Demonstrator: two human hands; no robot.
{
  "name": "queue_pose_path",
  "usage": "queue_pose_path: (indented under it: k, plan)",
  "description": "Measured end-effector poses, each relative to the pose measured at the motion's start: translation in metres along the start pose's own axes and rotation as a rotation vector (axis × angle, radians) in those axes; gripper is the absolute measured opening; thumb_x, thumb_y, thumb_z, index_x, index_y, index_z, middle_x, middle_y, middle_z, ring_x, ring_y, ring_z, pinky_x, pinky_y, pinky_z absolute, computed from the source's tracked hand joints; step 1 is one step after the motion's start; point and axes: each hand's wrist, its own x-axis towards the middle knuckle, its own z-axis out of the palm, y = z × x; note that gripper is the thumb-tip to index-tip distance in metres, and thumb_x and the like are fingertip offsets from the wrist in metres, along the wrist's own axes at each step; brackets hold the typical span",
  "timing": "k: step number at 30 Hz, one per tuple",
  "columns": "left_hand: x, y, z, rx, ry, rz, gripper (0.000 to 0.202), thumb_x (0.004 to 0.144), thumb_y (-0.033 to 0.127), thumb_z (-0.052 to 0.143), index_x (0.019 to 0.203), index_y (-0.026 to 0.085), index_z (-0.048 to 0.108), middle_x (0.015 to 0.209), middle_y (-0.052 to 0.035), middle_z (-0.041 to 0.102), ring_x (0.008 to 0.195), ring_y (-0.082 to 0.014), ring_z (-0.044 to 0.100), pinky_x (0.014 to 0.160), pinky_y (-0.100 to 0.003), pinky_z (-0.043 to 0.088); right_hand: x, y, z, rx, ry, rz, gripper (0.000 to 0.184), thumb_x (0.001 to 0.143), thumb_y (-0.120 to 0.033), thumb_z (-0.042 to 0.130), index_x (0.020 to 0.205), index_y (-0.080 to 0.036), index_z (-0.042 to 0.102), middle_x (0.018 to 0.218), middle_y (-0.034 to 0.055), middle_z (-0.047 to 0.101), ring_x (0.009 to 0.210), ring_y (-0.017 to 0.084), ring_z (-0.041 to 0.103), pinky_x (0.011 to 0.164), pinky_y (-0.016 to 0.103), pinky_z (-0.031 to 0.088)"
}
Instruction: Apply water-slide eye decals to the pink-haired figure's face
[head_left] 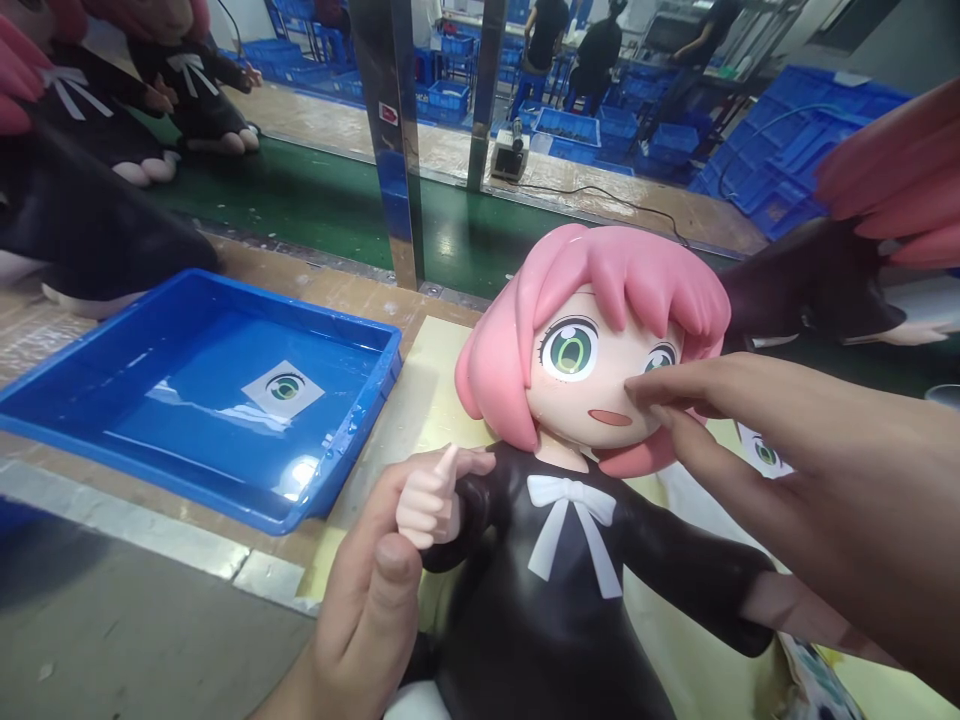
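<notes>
A large figure (555, 600) with pink hair, a black dress and a white bow lies face up in front of me. My left hand (375, 570) is wrapped around its small raised fist and forearm. My right hand (765, 450) reaches in from the right with fingers stretched out. Its fingertips are at the figure's cheek (551, 400), beside the mouth and just below the eye on the right. Nothing shows between them. The figure's other eye (570, 350) is green and fully visible; the one on the right is partly covered by my fingers.
Left of the figure stands a blue tray (330, 500) of water, with an eye decal (285, 388) in it. Another eye decal (765, 452) lies under my right hand. Similar figures (195, 90) stand back left. A metal post (397, 150) rises behind the green conveyor (315, 215).
</notes>
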Motion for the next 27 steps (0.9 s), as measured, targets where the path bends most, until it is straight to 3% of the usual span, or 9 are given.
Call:
queue_pose_path:
  k: [8, 14, 19, 21, 24, 27]
  plan:
    - [0.0021, 0.001, 0.0003, 0.032, 0.001, 0.025, 0.054, 0.104, 0.062, 0.032, 0.137, 0.03, 0.061, 0.136, -0.0019, 0.067, 0.132, -0.0237, 0.059, 0.107, -0.026, 0.053, -0.0042, 0.0011, 0.0024, 0.051, -0.02, 0.022, 0.023, 0.102, -0.035, 0.043, 0.111, -0.031, 0.063, 0.106, -0.004, 0.075, 0.072, 0.014, 0.069, 0.052, 0.03, 0.043]
    - [0.0042, 0.0044, 0.0023, 0.056, 0.021, 0.05, 0.056, 0.104, 0.062, 0.032, 0.136, 0.028, 0.063, 0.135, -0.0043, 0.069, 0.132, -0.0259, 0.06, 0.105, -0.029, 0.055, -0.0067, 0.002, 0.0033, 0.048, -0.019, 0.111, 0.014, 0.098, -0.033, 0.049, 0.106, -0.034, 0.061, 0.077, -0.0077, 0.068, 0.056, 0.016, 0.059, 0.049, 0.032, 0.037]
    - [0.006, 0.0064, 0.0024, 0.067, -0.019, 0.072, 0.052, 0.105, 0.057, 0.036, 0.138, 0.026, 0.061, 0.134, -0.0051, 0.069, 0.13, -0.025, 0.062, 0.106, -0.028, 0.055, -0.0083, 0.0035, 0.0063, 0.042, -0.019, 0.046, 0.019, 0.101, -0.036, 0.046, 0.113, -0.033, 0.06, 0.107, -0.004, 0.074, 0.078, 0.016, 0.069, 0.058, 0.031, 0.045]
    - [0.006, 0.0066, 0.0018, 0.064, -0.017, 0.059, 0.056, 0.104, 0.061, 0.034, 0.137, 0.026, 0.061, 0.135, -0.0051, 0.069, 0.131, -0.0256, 0.062, 0.107, -0.029, 0.055, -0.0084, 0.004, 0.006, 0.029, -0.008, 0.036, 0.02, 0.102, -0.036, 0.044, 0.113, -0.032, 0.061, 0.11, -0.0039, 0.074, 0.079, 0.015, 0.07, 0.056, 0.031, 0.045]
    - [0.0059, 0.0071, 0.002, 0.06, -0.014, 0.051, 0.057, 0.103, 0.063, 0.035, 0.135, 0.026, 0.063, 0.133, -0.0058, 0.07, 0.13, -0.0273, 0.063, 0.103, -0.03, 0.057, -0.0068, 0.0038, 0.004, 0.02, -0.028, 0.033, 0.022, 0.102, -0.035, 0.041, 0.11, -0.032, 0.061, 0.107, -0.0033, 0.075, 0.076, 0.015, 0.071, 0.052, 0.03, 0.045]
    - [0.0046, 0.0082, 0.0048, 0.062, 0.006, 0.02, 0.058, 0.101, 0.066, 0.038, 0.133, 0.026, 0.065, 0.133, -0.0066, 0.07, 0.13, -0.0298, 0.062, 0.102, -0.034, 0.058, -0.0048, 0.0032, 0.0029, 0.027, -0.019, 0.038, 0.02, 0.1, -0.033, 0.04, 0.103, -0.03, 0.06, 0.09, -0.0041, 0.074, 0.069, 0.015, 0.07, 0.049, 0.029, 0.045]
